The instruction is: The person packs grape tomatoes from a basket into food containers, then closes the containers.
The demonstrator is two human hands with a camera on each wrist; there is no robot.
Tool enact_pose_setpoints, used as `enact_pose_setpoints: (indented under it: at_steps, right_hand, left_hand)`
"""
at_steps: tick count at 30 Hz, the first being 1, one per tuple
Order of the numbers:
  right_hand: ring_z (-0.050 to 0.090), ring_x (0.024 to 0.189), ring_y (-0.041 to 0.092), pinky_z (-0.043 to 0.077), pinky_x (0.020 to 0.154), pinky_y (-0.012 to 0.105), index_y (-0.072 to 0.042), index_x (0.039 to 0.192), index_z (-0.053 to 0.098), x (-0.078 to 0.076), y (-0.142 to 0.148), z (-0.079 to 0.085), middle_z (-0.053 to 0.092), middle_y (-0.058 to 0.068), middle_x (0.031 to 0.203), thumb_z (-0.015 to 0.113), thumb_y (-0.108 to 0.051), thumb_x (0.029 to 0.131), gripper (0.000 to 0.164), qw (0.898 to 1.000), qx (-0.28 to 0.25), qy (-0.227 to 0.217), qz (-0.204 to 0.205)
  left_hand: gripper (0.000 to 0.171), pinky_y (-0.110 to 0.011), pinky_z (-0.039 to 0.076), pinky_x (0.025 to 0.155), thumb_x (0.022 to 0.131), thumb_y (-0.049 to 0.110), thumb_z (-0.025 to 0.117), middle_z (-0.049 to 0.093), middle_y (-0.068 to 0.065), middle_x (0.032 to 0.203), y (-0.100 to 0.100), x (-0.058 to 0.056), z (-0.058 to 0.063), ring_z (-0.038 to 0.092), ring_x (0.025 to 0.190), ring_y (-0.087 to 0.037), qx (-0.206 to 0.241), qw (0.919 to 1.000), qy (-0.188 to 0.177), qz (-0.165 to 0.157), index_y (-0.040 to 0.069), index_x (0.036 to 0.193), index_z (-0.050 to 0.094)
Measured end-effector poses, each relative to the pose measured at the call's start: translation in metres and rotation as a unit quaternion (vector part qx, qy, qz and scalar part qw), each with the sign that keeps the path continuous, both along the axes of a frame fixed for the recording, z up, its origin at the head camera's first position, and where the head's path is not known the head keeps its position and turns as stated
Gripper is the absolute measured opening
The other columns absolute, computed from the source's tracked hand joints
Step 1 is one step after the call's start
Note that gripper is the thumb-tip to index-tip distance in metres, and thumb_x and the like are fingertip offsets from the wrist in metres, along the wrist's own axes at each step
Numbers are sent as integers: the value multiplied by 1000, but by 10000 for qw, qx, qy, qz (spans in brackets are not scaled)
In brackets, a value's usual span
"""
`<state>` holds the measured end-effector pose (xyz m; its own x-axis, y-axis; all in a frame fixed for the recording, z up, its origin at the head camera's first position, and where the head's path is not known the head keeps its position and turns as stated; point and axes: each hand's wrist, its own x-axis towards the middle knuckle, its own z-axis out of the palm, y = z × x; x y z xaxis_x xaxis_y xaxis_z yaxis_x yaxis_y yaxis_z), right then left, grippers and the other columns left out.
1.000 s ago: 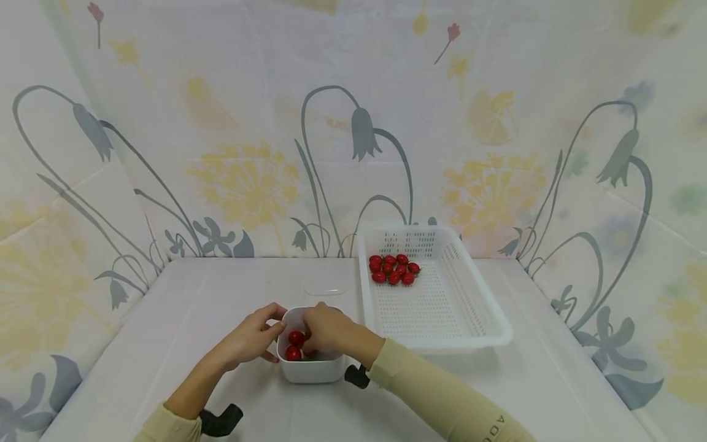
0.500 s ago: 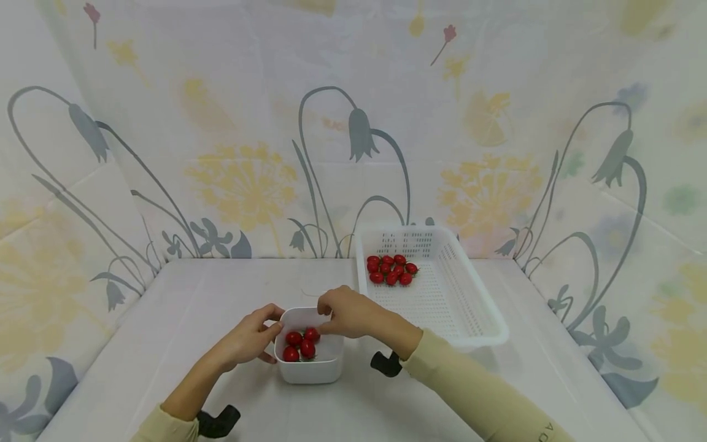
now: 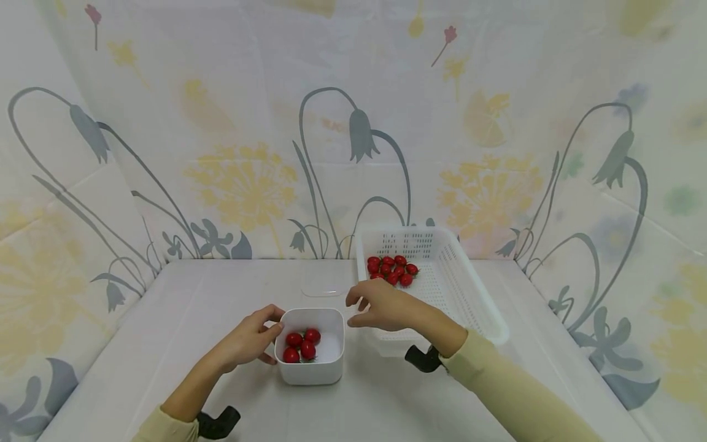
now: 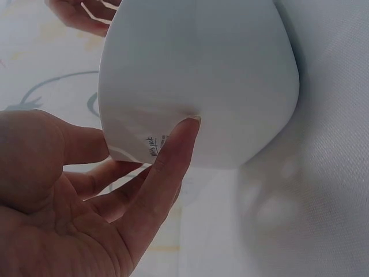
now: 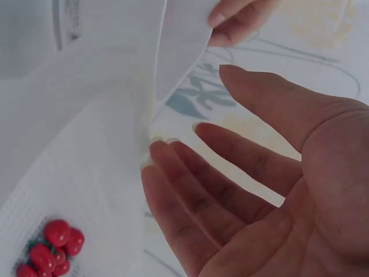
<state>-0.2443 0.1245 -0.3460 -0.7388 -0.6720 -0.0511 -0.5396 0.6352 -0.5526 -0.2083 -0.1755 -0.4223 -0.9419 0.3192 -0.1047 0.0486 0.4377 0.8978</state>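
My left hand [image 3: 250, 339] holds the left side of a small white square box [image 3: 310, 373] with rounded corners and an open top. The thumb tip is at the rim and the other fingers lie against the outer wall, one beside some small dark lettering in the left wrist view. The box stands upright on the white cloth-covered tabletop [image 3: 221, 285], a little left of midway between its side edges and well in from its back edge. Inside, four small red oval tomatoes [image 3: 307, 350] are bunched toward the box's left wall. My right hand [image 3: 386, 306] hangs over the near left part of a large white perforated plastic basket [image 3: 442, 307], its fingers loosely bent, the thumb well apart from them and the fingertips pointing at the box. The basket sits right of the box, its far end close to the tabletop's back edge. In its back left corner a cluster of glossy red tomatoes [image 3: 399, 270] lies tightly packed. Behind the box, near the basket's left side, I see the thin outline of a clear flat piece [image 3: 323, 293] on the tabletop. Beige sleeves [image 3: 497, 380] cover my forearms.
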Motion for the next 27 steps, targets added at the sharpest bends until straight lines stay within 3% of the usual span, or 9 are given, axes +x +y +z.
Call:
enact_pose_setpoints:
  at_steps: [8, 13, 21, 27]
  right_hand:
    - [68, 103, 24, 59, 85, 31, -4, 117, 70, -12, 37, 6, 70, 10, 119, 75, -18, 92, 29, 9999, -41, -12, -117]
    - [66, 99, 22, 58, 86, 36, -4, 115, 71, -32, 64, 7, 70, 7, 113, 75, -21, 92, 29, 9991, 106, 46, -408]
    - [63, 110, 34, 56, 93, 49, 0, 118, 68, -68, 101, 4, 69, 14, 115, 72, -24, 95, 34, 9941, 568, -185, -905]
    - [66, 107, 36, 58, 89, 47, 5, 120, 64, -88, 115, -6, 68, 22, 120, 68, -23, 97, 37, 9897, 633, -559, -1152]
  left_hand:
    - [27, -43, 64, 62, 106, 9, 52, 56, -23, 128, 0, 1, 2, 62, 92, -23, 16, 10000, -46, 6, -3, 130, 52]
    - [28, -44, 64, 62, 106, 9, 52, 56, -24, 127, -1, 1, 1, 62, 92, -23, 48, 10000, -12, -81, -4, 131, 51]
    - [28, -43, 64, 62, 106, 8, 52, 56, -24, 128, -1, -1, 1, 63, 92, -24, 32, 10000, 2, -79, -4, 131, 52]
    - [27, -43, 64, 61, 106, 8, 52, 57, -23, 128, 0, 0, 0, 63, 93, -24, 22, 10000, -28, -6, -3, 130, 52]
